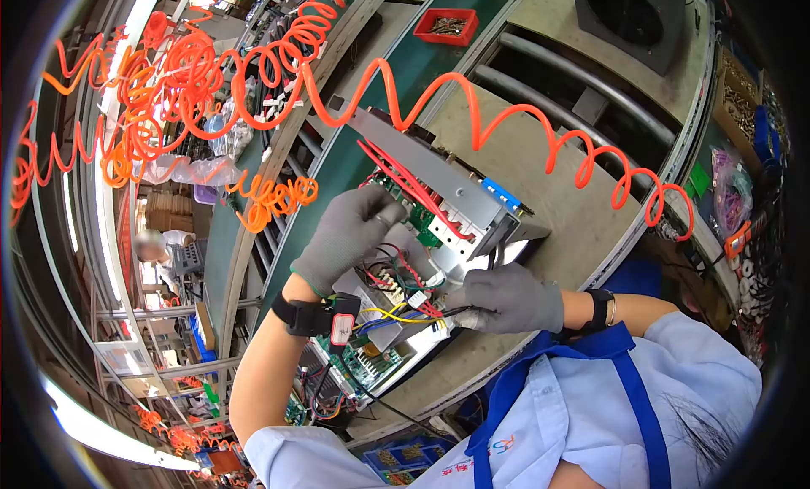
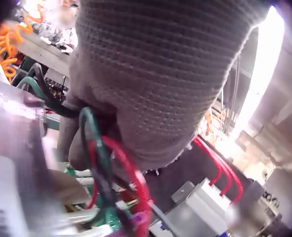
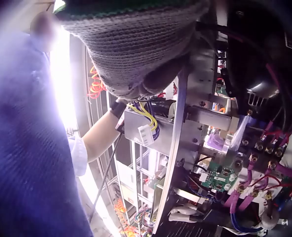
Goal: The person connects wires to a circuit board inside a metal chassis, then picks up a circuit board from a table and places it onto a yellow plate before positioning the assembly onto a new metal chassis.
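Observation:
Over an open metal electrical unit (image 1: 405, 354) with green circuit boards, my gloved left hand (image 1: 350, 236) has its fingers curled at a bundle of wires. Close up in the left wrist view, a green wire (image 2: 89, 128) and a red wire (image 2: 136, 182) loop out by the fingers of that glove (image 2: 151, 74). At the unit's near side, my gloved right hand (image 1: 510, 299) grips dark wires; its fingertips are hidden in the head view. Yellow wires (image 1: 395, 314) and a white connector (image 1: 417, 299) lie between the hands. Red cables (image 1: 405, 181) run along the unit's upright grey panel.
An orange coiled hose (image 1: 472, 109) stretches across above the unit. A red tray of small metal parts (image 1: 445, 27) stands on the green belt. Metal rollers (image 1: 582, 88) and a black fan box (image 1: 629, 21) are farther back. Another person (image 1: 156, 248) is in the background.

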{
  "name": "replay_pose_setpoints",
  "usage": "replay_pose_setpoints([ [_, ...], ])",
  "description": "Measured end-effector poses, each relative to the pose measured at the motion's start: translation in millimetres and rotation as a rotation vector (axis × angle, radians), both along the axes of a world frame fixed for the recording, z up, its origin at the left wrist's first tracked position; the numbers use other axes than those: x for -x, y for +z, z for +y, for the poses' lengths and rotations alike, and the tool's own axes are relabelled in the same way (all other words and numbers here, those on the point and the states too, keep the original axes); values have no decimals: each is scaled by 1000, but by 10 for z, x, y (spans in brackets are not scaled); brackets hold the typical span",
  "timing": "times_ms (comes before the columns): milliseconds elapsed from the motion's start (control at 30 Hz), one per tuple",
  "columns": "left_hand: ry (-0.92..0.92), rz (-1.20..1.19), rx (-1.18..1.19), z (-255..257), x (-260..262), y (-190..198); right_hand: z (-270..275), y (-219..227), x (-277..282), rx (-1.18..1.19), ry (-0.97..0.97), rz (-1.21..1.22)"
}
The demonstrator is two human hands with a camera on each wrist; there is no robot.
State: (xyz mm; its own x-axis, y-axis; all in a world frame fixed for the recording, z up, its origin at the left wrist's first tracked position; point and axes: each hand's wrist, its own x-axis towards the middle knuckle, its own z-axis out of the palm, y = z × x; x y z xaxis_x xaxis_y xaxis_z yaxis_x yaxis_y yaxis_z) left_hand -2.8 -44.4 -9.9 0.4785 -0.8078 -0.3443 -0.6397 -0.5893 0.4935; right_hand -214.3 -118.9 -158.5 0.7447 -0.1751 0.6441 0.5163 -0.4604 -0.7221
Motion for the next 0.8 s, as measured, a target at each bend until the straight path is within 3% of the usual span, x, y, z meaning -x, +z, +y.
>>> replay_pose_setpoints([
  [167,2,31,114,41,-24,131,6,-1,9,-6,2,16],
  [233,-307,-455,152,49,31,268,5,-6,6,-7,2,7],
  [267,-353,-557,149,83,18,291,5,-7,2,-7,1,-2],
  [400,-367,-625,84,142,97,384,4,-9,5,16,16,20],
  [500,-329,-583,132,179,68,242,18,-33,-8,1,7,-14],
  [600,157,-213,-223,92,44,141,17,-40,-6,-35,29,-10],
  [800,259,67,-404,-35,-103,1,0,-45,0,-42,40,-9],
])
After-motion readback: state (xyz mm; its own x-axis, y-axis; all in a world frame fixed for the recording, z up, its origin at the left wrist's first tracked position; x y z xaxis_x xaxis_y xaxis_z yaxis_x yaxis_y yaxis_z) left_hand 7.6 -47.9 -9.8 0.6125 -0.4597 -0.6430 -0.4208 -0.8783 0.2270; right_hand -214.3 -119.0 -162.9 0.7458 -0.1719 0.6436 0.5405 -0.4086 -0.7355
